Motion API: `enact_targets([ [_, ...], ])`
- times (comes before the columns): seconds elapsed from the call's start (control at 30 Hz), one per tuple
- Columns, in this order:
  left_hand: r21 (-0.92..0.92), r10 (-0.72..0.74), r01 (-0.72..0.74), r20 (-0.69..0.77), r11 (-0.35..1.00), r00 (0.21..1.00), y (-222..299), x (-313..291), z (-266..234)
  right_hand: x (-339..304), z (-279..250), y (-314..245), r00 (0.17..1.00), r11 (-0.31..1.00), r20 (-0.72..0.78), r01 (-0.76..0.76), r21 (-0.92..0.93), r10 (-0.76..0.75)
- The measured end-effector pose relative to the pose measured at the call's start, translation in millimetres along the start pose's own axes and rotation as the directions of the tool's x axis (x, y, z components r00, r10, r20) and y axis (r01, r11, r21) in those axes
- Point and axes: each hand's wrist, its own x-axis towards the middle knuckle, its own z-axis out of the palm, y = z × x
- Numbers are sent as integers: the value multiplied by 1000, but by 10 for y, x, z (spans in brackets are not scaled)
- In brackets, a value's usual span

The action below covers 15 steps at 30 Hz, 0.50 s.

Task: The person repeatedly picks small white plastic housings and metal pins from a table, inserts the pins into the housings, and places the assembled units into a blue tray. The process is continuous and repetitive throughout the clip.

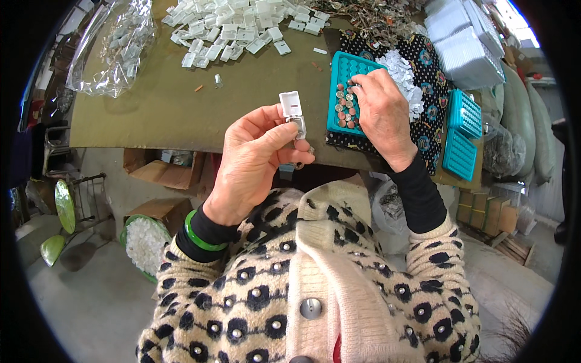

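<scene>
My left hand (pixel 254 148) is closed around a small white plastic case (pixel 291 104) with its lid flipped up. The thumb presses on the lower part of the case, partly hiding what lies there. Over a teal tray (pixel 332 115) with rows of round pockets, my right hand (pixel 384 112) has thumb and fingertips pinched together; what they hold, if anything, is too small to tell. Several small round pieces (pixel 350 104), some copper-coloured and some silvery, lie in the tray beside those fingers.
White plastic cases (pixel 242 30) are heaped at the far side of the table (pixel 151 115). A clear plastic bag (pixel 112 54) lies far left. White flakes (pixel 402 75) sit on dark patterned cloth (pixel 431 112), near more teal trays (pixel 461 151) and stacked white trays (pixel 460 45).
</scene>
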Motion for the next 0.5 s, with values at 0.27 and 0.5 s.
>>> enact_targets([
  [0.27, -18, -45, 45, -18, 999, 999, -16, 88, 75, -7, -64, 122, 999, 990, 50, 6, 143, -13],
  [0.5, -91, -76, 78, 21, 993, 997, -4, 140, 34, 159, -86, 159, 993, 964, 83, 57, 260, -80],
])
